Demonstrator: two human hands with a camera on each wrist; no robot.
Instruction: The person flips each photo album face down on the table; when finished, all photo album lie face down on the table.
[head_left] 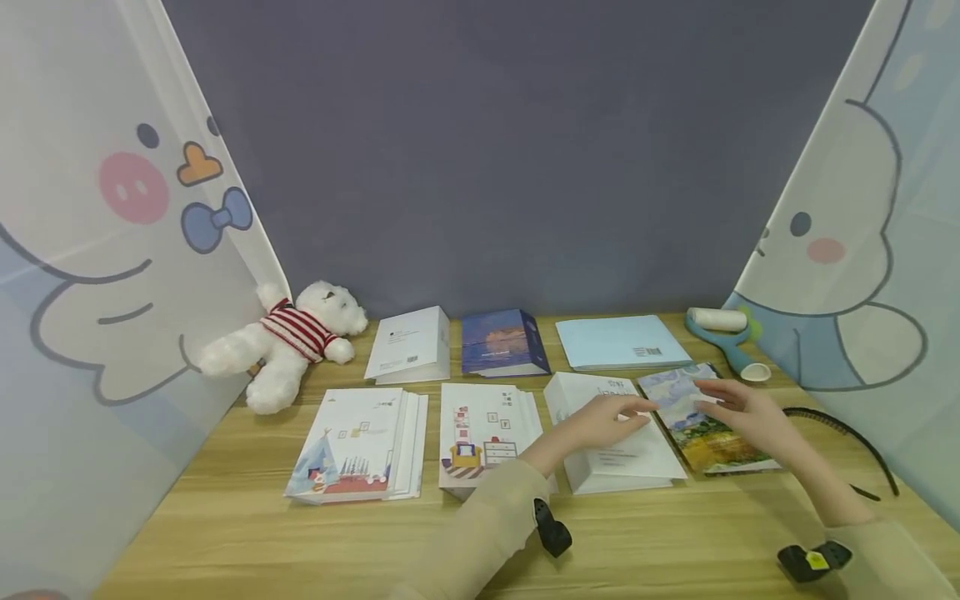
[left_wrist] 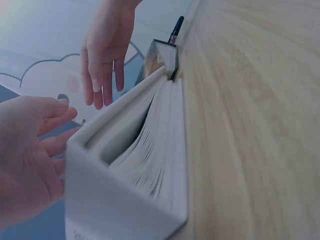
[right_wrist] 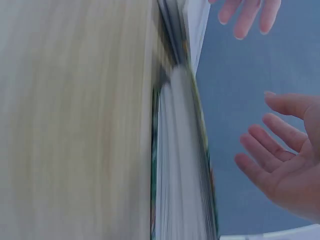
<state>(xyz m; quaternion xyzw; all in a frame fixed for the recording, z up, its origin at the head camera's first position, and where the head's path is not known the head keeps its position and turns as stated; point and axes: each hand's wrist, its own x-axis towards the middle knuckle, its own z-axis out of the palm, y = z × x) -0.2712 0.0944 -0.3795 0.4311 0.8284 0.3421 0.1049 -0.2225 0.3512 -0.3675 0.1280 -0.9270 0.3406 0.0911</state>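
My wooden table [head_left: 225, 525] carries two rows of books: a white book [head_left: 408, 343], a dark blue book [head_left: 501, 342] and a pale blue book [head_left: 618, 340] behind; two illustrated stacks [head_left: 360, 446], a white volume [head_left: 611, 433] and a painted-cover book [head_left: 701, 421] in front. A teddy bear [head_left: 288, 342], lint roller [head_left: 720, 329] and black headband [head_left: 847, 433] lie alongside.

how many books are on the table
7: back row white book, dark blue book, light blue book; front row tent book, furniture book, white book, painting book.
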